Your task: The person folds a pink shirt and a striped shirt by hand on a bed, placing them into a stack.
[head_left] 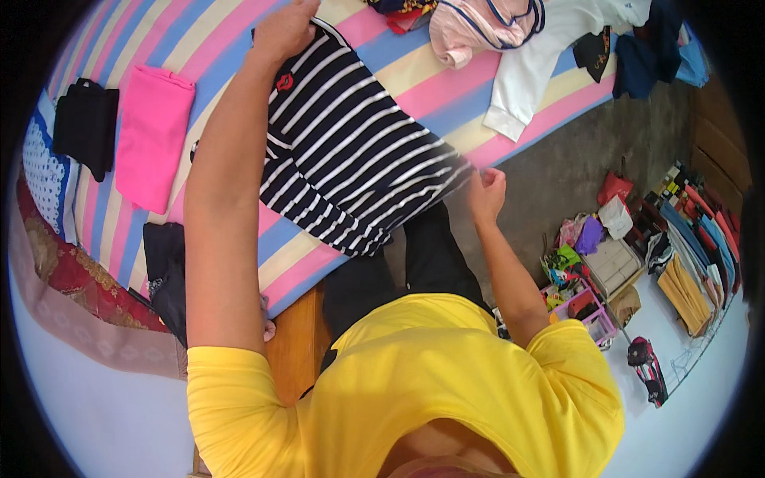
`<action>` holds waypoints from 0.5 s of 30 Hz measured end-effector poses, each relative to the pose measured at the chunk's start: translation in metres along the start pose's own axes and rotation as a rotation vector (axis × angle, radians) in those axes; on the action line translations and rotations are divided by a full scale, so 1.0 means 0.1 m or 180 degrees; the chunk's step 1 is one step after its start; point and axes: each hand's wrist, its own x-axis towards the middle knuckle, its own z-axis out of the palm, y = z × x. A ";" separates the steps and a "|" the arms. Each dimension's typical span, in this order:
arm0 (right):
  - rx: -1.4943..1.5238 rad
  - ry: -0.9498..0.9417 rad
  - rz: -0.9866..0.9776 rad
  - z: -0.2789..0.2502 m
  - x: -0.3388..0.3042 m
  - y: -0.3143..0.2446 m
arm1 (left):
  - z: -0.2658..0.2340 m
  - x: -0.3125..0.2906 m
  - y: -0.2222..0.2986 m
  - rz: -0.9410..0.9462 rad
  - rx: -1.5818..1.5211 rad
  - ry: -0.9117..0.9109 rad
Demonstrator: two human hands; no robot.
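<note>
A black-and-white striped shirt (pixel 351 127) with a small red lips patch is stretched between my two hands, partly over the bed and partly over my lap. At the top of the view my left hand (pixel 284 33) is closed on the shirt's far end. My right hand (pixel 487 193) pinches the shirt's right corner, out past the bed edge. Part of the shirt hangs in folds below the stretched cloth, above my black trousers (pixel 438 255). My left forearm hides some of the shirt's left side.
On the striped bed sheet (pixel 279 255) lie a folded pink cloth (pixel 155 137), a folded black garment (pixel 88 123) and another black garment (pixel 165 275) at left. A white garment (pixel 530 72) and a pale pink one (pixel 478 30) lie at far right. Hanging clothes (pixel 701 247) and a purple crate (pixel 586 311) stand right.
</note>
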 end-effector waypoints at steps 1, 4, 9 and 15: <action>0.0058 -0.0070 0.0350 -0.03 -0.03 -0.01 | -0.02 -0.06 0.00 0.0024 -0.0130 0.0146; 0.0172 -0.0842 0.0911 0.00 -0.13 0.11 | -0.01 -0.12 -0.03 0.0192 -0.0481 0.0205; 0.1264 -0.1328 0.2397 0.19 -0.31 -0.02 | 0.02 -0.27 -0.01 0.0016 -0.0305 0.0189; 0.0286 -0.0091 0.0991 0.10 -0.33 -0.44 | -0.15 -0.44 0.03 -0.0306 -0.0057 0.0239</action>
